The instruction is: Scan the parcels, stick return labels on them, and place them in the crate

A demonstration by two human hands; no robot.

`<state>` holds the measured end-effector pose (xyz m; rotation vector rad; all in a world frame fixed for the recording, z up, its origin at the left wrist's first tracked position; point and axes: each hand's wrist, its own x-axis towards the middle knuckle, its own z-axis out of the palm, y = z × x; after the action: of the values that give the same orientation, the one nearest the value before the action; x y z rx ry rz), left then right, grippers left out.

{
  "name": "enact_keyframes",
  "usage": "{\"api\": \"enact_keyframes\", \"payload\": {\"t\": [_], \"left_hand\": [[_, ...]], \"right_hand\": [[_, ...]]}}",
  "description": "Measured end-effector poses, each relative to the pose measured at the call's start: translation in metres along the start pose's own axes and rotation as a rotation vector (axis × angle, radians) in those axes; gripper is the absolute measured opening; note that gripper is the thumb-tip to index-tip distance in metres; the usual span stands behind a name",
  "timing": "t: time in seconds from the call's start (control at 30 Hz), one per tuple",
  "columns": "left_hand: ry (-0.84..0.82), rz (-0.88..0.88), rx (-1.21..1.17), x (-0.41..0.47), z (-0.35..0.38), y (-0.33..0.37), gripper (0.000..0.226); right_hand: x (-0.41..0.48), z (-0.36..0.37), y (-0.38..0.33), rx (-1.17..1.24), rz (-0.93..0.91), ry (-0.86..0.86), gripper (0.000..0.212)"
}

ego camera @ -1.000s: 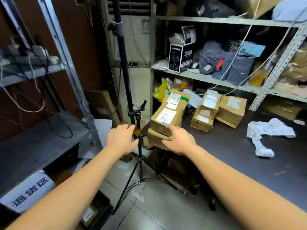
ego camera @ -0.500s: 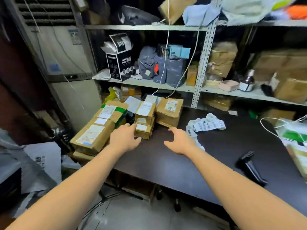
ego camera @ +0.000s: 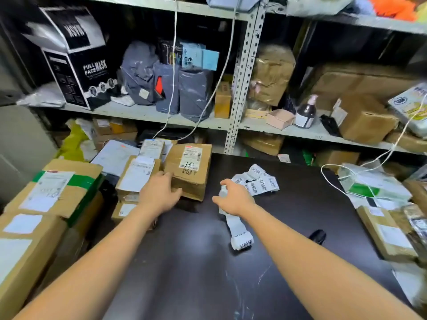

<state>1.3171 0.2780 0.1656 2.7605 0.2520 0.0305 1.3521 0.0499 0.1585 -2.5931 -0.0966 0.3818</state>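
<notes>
A brown cardboard parcel (ego camera: 188, 168) with a white shipping label and handwritten marks stands at the back of the dark table (ego camera: 196, 262). My left hand (ego camera: 159, 192) rests against its near left corner, fingers spread on the box. My right hand (ego camera: 233, 197) hovers over a crumpled white strip of return labels (ego camera: 254, 181) that trails toward me, fingers apart and holding nothing. A stack of smaller parcels (ego camera: 136, 176) sits just left of the brown parcel. Part of a black scanner (ego camera: 317, 236) shows past my right forearm. No crate is in view.
Larger taped boxes (ego camera: 53, 192) crowd the table's left edge. More parcels (ego camera: 388, 234) and a white packet (ego camera: 374, 185) with a cable lie at the right. Metal shelving (ego camera: 242, 72) behind holds grey bags, boxes and a bottle.
My view has swung right and closer to the table. Both hands have moved forward: the left now touches the brown parcel, the right has reached the label strip.
</notes>
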Motion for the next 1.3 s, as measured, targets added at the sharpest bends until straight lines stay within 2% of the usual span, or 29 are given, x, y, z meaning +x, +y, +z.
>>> {"api": "enact_keyframes", "payload": {"t": [0.17, 0.27, 0.33, 0.43, 0.57, 0.7, 0.9, 1.3], "left_hand": [[-0.034, -0.017, -0.102, 0.068, 0.019, 0.002, 0.049], [-0.069, -0.037, -0.048, 0.104, 0.029, 0.003, 0.045], [-0.092, -0.057, -0.011, 0.122, 0.037, 0.004, 0.045], [-0.134, -0.115, 0.032, 0.144, 0.049, 0.009, 0.052], [-0.104, -0.187, 0.12, 0.165, 0.056, 0.018, 0.065], [-0.114, -0.249, 0.108, 0.178, 0.064, 0.017, 0.074], [-0.07, -0.312, -0.04, 0.184, 0.058, 0.016, 0.098], [0.003, -0.092, -0.186, 0.138, 0.05, 0.027, 0.106]], "right_hand": [[0.061, 0.009, 0.005, 0.031, 0.031, -0.025, 0.065], [0.09, 0.017, 0.006, -0.056, -0.017, -0.058, 0.066], [0.111, 0.022, 0.005, -0.016, -0.026, -0.06, 0.067], [0.14, 0.026, 0.004, 0.082, 0.01, -0.059, 0.074], [0.166, 0.029, 0.004, 0.171, 0.067, -0.106, 0.082], [0.18, 0.03, 0.005, 0.332, 0.057, -0.132, 0.071], [0.174, 0.041, -0.006, 0.497, 0.063, -0.181, 0.051], [0.119, 0.033, 0.005, 0.771, 0.167, -0.136, 0.027]]}}
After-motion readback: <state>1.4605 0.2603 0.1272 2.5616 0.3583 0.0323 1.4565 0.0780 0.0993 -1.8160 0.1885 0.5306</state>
